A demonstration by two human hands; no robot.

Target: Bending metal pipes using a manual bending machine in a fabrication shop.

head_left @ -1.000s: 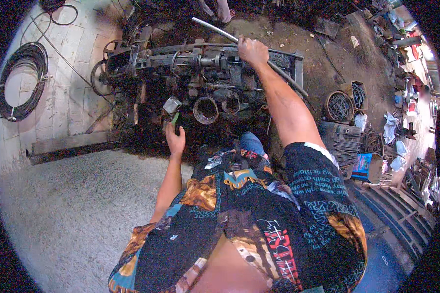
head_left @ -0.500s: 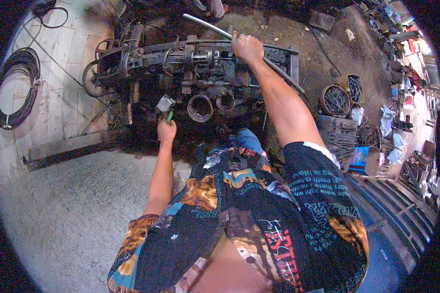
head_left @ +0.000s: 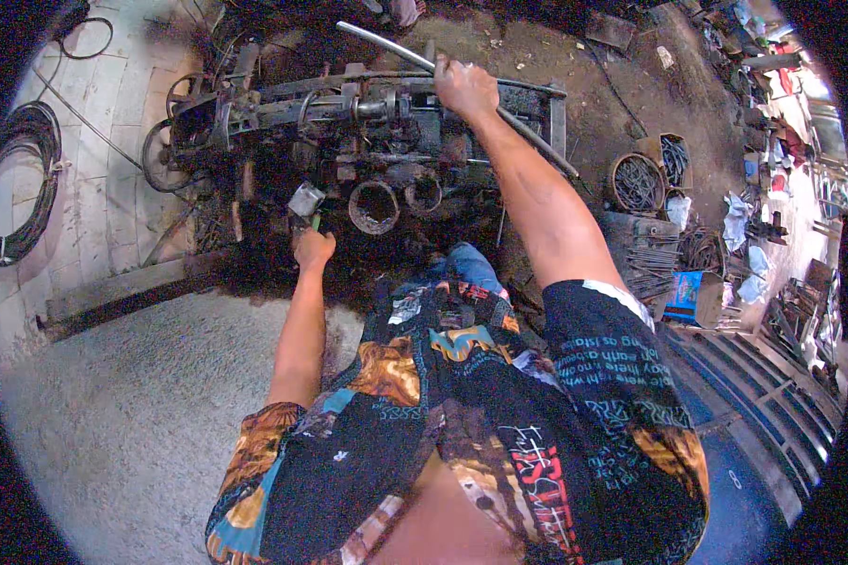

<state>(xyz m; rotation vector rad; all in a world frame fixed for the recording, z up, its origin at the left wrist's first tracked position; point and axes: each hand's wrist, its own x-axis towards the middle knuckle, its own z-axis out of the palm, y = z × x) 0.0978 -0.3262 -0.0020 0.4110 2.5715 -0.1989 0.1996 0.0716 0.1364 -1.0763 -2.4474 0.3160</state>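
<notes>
Two hands are seen in the head view. A long metal rod [head_left: 382,43] is gripped in the closed fingers of the right hand [head_left: 466,88], slanting across the machine [head_left: 375,109]. A green handle [head_left: 316,223] is held in the left hand's [head_left: 314,250] curled fingers, below a grey block [head_left: 306,199]. The rod is best steadied firmly, with knuckles clear of the machine.

Green handle [head_left: 316,223] partly hidden in left fingers [head_left: 307,243] (1 short stretch showing).
</notes>
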